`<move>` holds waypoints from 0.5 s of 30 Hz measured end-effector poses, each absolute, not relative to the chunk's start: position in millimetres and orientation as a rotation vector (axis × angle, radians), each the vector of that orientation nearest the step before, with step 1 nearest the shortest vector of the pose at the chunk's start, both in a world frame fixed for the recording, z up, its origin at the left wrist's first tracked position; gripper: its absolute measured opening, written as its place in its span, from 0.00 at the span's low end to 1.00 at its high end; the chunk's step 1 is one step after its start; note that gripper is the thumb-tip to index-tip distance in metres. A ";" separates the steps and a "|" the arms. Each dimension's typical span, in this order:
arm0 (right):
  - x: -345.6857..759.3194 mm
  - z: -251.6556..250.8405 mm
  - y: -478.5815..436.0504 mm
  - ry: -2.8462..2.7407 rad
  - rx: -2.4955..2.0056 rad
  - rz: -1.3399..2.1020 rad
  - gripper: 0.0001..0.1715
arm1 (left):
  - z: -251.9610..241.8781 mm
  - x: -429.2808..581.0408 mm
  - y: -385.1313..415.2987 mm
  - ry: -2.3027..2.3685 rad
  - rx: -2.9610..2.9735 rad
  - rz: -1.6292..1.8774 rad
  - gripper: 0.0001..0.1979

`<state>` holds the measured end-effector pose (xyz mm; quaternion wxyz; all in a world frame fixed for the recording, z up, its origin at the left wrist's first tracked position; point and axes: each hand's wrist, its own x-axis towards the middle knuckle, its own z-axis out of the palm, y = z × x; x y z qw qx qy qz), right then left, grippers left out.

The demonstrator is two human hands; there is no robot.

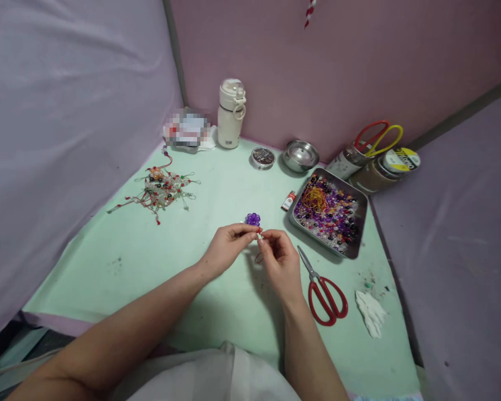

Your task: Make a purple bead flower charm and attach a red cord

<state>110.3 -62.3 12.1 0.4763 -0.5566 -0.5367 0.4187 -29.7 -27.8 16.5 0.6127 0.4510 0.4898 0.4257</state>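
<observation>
My left hand (231, 245) and my right hand (280, 257) meet fingertip to fingertip over the middle of the table. A cluster of purple beads (253, 219) shows just beyond the left fingertips. The left fingers pinch the beadwork near a small red part at its lower end. Between the right thumb and forefinger is a thin red cord, and a loop of the cord (259, 258) hangs below. A small white piece also shows between the fingertips, too small to name. Scissors with red handles (323, 289) lie beside my right hand, blades slightly apart.
A metal tray (317, 246) of mixed beads and yellow cord stands to the right, with a lighter (288, 200) beside it. Finished-looking bead strings (161, 189) lie left. A bottle (229, 114), round tin (263, 158), steel bowl (300, 156), jars (376, 172) and crumpled white glove (371, 313) surround the work.
</observation>
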 end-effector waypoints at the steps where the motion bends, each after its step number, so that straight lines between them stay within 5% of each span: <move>1: 110.3 11.8 -62.5 -1.304 -1.373 1.014 0.08 | 15.4 -29.7 -27.3 1.127 1.018 0.994 0.10; 15: 116.9 20.8 -62.2 -1.517 -1.409 0.756 0.07 | 8.1 -36.3 -20.7 0.850 0.586 0.971 0.10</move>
